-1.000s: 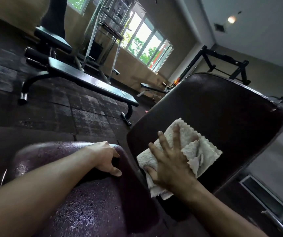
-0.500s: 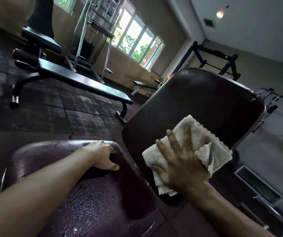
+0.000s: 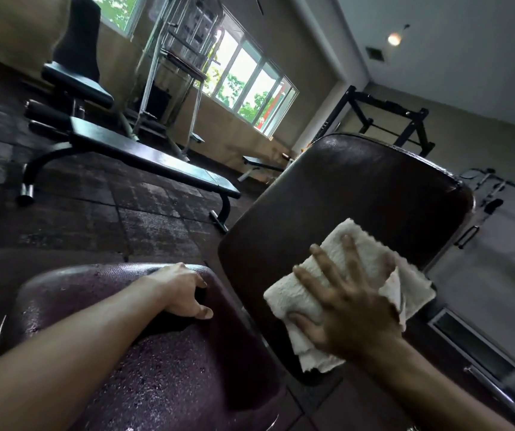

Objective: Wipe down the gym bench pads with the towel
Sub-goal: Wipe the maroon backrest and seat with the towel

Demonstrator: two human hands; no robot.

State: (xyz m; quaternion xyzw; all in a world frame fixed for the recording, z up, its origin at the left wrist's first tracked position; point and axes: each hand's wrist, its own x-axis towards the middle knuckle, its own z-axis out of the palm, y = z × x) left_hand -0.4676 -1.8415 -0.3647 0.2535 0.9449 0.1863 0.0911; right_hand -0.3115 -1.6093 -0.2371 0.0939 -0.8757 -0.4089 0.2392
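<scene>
A folded white towel (image 3: 371, 253) lies flat against the lower part of the dark inclined back pad (image 3: 352, 194). My right hand (image 3: 343, 300) presses on it with fingers spread and straight; the thumb lies along the towel's lower edge. The seat pad (image 3: 172, 377) sits in front of me, dark purple and speckled with droplets. My left hand (image 3: 181, 290) rests on the seat pad's far end with fingers bent over its edge, thumb on top.
A flat black bench (image 3: 156, 160) stands on the rubber floor tiles to the left, with an adjustable bench (image 3: 75, 82) and a metal rack (image 3: 181, 66) behind it by the windows. A black squat rack (image 3: 386, 119) stands beyond the back pad.
My right hand and the towel have slid slightly up and to the right across the back pad. My left hand stays on the seat pad's end.
</scene>
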